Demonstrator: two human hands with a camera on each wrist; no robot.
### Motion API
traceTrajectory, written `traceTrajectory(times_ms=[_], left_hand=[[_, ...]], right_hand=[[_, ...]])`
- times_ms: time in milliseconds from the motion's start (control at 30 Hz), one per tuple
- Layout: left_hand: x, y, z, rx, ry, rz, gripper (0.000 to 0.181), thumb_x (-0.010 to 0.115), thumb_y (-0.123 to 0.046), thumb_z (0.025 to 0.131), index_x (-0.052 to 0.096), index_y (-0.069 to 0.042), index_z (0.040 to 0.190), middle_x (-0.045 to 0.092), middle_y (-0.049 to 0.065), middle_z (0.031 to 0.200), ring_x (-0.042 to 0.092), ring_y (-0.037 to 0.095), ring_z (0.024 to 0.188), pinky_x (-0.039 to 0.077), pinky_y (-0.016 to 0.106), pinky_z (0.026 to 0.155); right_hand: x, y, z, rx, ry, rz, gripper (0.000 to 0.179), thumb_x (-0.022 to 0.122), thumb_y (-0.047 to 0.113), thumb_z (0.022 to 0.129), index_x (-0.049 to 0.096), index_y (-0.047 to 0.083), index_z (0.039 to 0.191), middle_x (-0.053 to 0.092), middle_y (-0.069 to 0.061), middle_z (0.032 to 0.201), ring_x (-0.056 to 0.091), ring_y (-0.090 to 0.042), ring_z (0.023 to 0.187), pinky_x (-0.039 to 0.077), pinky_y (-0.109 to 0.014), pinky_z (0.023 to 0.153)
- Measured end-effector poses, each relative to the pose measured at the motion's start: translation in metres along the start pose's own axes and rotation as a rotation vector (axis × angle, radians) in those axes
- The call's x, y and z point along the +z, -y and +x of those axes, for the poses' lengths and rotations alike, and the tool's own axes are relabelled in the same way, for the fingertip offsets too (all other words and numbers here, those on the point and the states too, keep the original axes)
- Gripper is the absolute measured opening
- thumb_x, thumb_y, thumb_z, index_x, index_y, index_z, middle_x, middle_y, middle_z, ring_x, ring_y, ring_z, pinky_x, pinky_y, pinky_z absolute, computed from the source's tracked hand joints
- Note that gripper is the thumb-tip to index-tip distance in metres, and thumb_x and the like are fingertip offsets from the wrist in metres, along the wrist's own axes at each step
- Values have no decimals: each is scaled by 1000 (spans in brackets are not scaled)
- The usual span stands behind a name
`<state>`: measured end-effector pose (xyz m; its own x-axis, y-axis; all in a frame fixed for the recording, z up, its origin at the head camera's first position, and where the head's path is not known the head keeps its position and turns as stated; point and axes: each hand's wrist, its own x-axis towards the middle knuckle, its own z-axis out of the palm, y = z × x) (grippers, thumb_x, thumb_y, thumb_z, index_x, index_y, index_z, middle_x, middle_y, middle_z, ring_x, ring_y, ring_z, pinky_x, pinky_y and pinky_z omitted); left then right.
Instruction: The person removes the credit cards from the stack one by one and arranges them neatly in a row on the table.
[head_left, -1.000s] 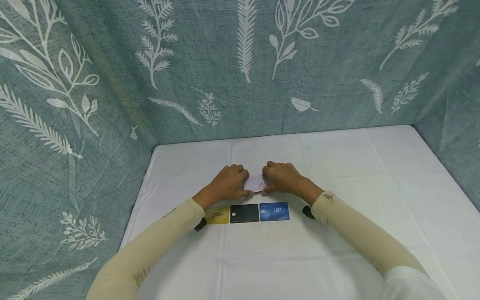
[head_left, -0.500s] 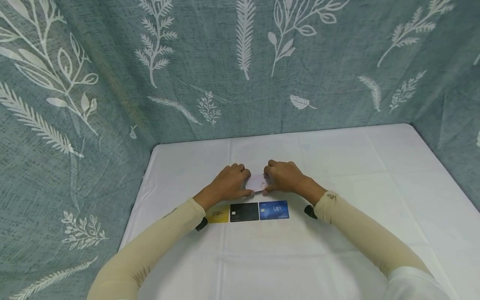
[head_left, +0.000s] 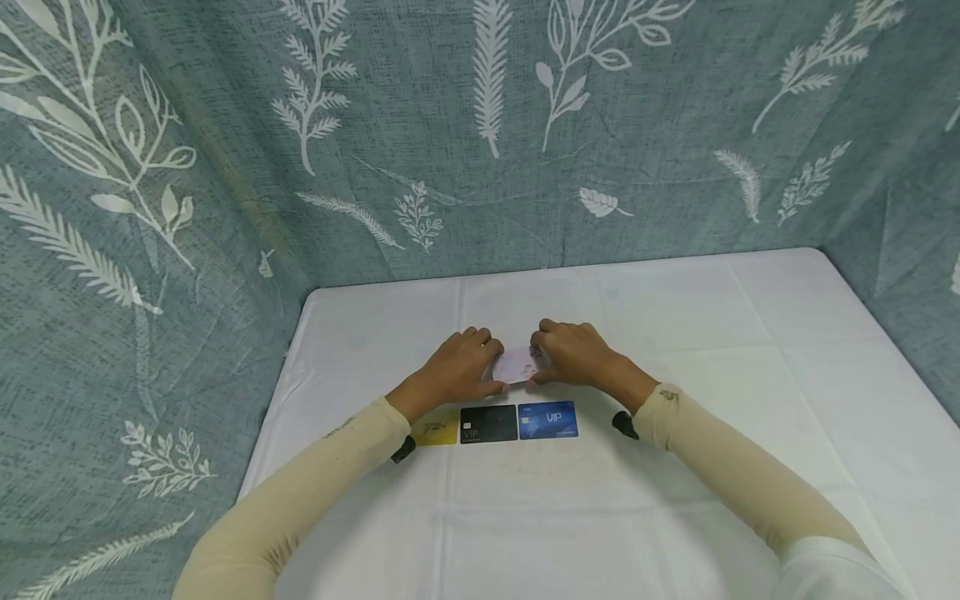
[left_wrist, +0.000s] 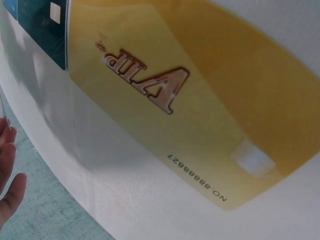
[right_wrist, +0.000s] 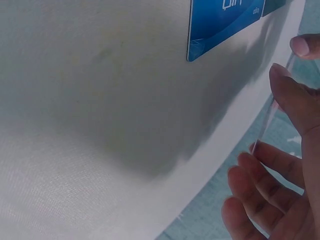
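A pale pinkish card (head_left: pixel 516 367) is held between both hands above the white table. My left hand (head_left: pixel 459 367) pinches its left end, thumb toward the near edge and fingers at the far edge. At the other end my right hand (head_left: pixel 573 352) pinches it likewise; the right wrist view shows its thin edge between thumb and fingertips. Nearer to me a row lies flat: a yellow VIP card (left_wrist: pixel 120 90), a black VIP card (head_left: pixel 489 424) and a blue VIP card (head_left: pixel 548 420). My left forearm covers part of the yellow one in the head view.
A white cloth covers the table (head_left: pixel 712 375). Blue-green curtains (head_left: pixel 450 167) with white leaf prints hang behind it and at the sides. Small dark objects (head_left: pixel 624 425) show under both wrists.
Both hands and the pale card have shifted slightly to the right, the grip unchanged. The three cards in the row have stayed in place.
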<state>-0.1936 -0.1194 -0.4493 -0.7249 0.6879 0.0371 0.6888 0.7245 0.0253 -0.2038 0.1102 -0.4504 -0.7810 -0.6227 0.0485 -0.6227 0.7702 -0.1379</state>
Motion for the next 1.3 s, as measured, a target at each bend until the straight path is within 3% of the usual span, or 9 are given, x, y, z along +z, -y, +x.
traceTrajectory(times_ms=[300, 733, 1300], left_hand=[[-1, -2, -1, 0, 28, -18, 58, 74, -51, 87, 65, -8, 124, 63, 9, 115, 58, 23, 97, 51, 37, 81], [1, -7, 1, 3, 2, 13, 58, 73, -54, 87, 64, -10, 124, 64, 8, 108, 56, 20, 90, 49, 35, 75], [0, -16, 5, 4, 2, -23, 56, 73, -51, 88, 64, -9, 124, 65, 8, 110, 57, 21, 91, 49, 36, 76]], right_hand=[[0, -2, -2, -8, -3, -3, 61, 84, 56, 74, 73, 9, 112, 61, -1, 89, 52, -12, 67, 43, -27, 54], [-4, -7, -6, -3, 38, 3, 60, 84, 53, 76, 72, 10, 116, 62, -2, 93, 52, -13, 69, 42, -26, 55], [-5, -15, -12, -14, 38, 6, 61, 84, 53, 75, 72, 10, 117, 63, -2, 93, 51, -12, 69, 41, -24, 55]])
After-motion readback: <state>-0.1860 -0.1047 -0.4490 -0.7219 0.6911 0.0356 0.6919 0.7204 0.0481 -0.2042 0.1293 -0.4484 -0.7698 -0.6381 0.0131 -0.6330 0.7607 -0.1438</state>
